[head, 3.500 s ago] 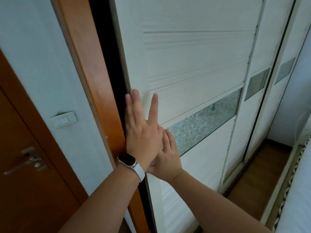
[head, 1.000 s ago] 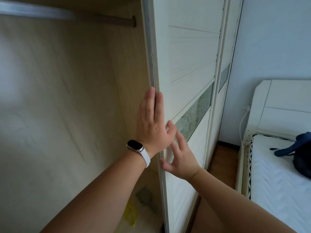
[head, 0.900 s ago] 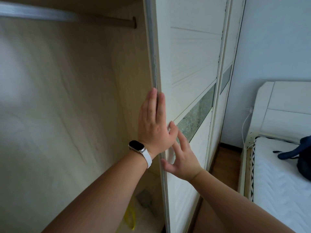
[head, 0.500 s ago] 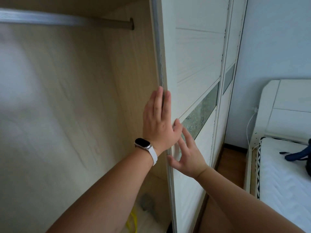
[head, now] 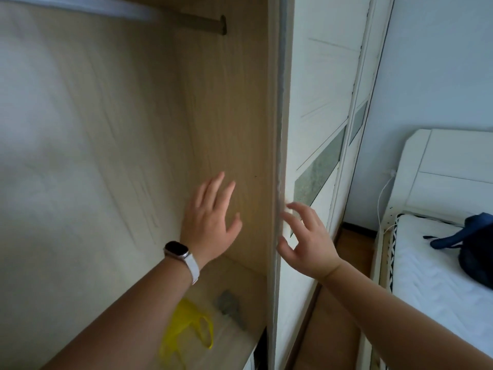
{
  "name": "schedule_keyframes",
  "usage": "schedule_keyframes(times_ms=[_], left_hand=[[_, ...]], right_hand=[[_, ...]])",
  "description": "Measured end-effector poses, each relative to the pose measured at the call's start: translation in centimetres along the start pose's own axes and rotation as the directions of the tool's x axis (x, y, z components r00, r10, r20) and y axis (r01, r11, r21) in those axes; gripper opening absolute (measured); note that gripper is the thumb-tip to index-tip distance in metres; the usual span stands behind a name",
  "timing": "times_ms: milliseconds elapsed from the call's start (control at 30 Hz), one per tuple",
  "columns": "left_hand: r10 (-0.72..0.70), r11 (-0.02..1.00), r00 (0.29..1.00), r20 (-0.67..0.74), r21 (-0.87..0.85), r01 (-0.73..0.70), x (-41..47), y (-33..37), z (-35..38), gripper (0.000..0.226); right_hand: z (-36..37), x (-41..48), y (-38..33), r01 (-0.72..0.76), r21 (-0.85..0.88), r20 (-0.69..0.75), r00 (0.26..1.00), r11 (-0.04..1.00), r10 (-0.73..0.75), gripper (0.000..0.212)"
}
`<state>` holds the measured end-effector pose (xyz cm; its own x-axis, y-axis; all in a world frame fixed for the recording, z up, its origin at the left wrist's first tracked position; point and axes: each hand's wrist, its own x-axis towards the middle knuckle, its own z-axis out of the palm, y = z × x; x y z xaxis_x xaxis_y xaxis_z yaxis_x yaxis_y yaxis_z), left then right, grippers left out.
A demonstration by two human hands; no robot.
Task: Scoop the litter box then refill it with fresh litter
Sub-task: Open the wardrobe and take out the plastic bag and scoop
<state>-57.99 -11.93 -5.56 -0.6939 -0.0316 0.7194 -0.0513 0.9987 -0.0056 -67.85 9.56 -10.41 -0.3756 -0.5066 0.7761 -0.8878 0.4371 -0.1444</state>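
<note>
Hovering inside the wardrobe (head: pixel 226 102), the left hand (head: pixel 210 224) is spread open above a yellow bag (head: pixel 184 327), the right hand (head: pixel 309 241) loosely splayed beside the door (head: pixel 314 102) edge.

The left hand (head: pixel 210 222) and right hand (head: pixel 306 244) were bare, as were both forearms up to the frame's edge. On the left wrist sat a smartwatch (head: pixel 176 249) with a dark, rounded-rectangular screen in a pale metallic case, fastened by a smooth white strap (head: pixel 192 266) that wrapped around the wrist.
</note>
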Motion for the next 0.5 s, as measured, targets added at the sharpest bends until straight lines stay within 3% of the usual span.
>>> schedule_keyframes(times_ms=[100, 233, 367, 500], left_hand=[[-0.145, 0.985, 0.969, 0.199, 0.123, 0.122, -4.7, -3.6, -0.2, 0.065], [-0.306, 0.949, 0.867, 0.393, 0.198, 0.245, -10.4, -6.1, -0.4, 0.065], [-0.405, 0.914, 0.788, 0.464, 0.233, 0.333, -15.0, -7.6, -0.8, 0.065], [-0.461, 0.887, 0.729, 0.507, 0.245, 0.391, -18.8, -9.3, -1.5, 0.059]], right_hand=[[0.8, -0.5, -2.4, 0.108, 0.016, 0.092, 0.99, 0.994, -0.109, 0.041], [3.4, -1.4, -5.5, 0.132, 0.011, 0.319, 0.939, 0.991, -0.128, 0.046], [6.7, -1.9, -8.3, 0.133, -0.005, 0.525, 0.844, 0.991, -0.11, 0.058], [10.6, -2.1, -9.9, 0.096, 0.026, 0.706, 0.702, 0.995, -0.086, 0.067]])
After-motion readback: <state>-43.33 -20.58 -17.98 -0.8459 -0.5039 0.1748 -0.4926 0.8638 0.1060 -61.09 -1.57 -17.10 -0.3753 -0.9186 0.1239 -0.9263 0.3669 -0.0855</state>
